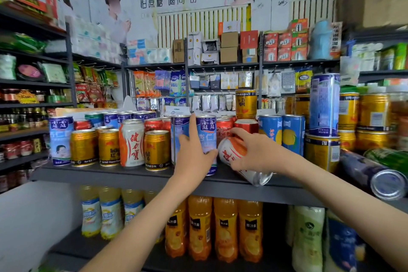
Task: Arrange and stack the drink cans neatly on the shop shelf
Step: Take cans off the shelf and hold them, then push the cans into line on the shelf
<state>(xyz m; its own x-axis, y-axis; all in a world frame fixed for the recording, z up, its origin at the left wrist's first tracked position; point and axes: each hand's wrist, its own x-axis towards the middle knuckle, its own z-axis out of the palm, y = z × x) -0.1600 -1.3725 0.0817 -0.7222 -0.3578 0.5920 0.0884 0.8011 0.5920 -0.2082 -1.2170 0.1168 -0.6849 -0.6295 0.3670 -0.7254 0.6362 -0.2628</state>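
Centre frame, the right hand (pixel 254 150) curls round a tilted white-and-orange metal can (pixel 233 154) on the dark grey metal shelf (pixel 110 178). The left hand (pixel 192 157) presses straight fingers against a tall blue-and-white can (pixel 206 133). Left rows stand upright; a toppled dark-blue can (pixel 373 172), lower right, seems left to do.

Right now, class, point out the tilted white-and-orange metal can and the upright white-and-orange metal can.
Tilted white-and-orange metal can (pixel 230 153): head view, printed side wall.
Upright white-and-orange metal can (pixel 133 142): head view, red lettering.
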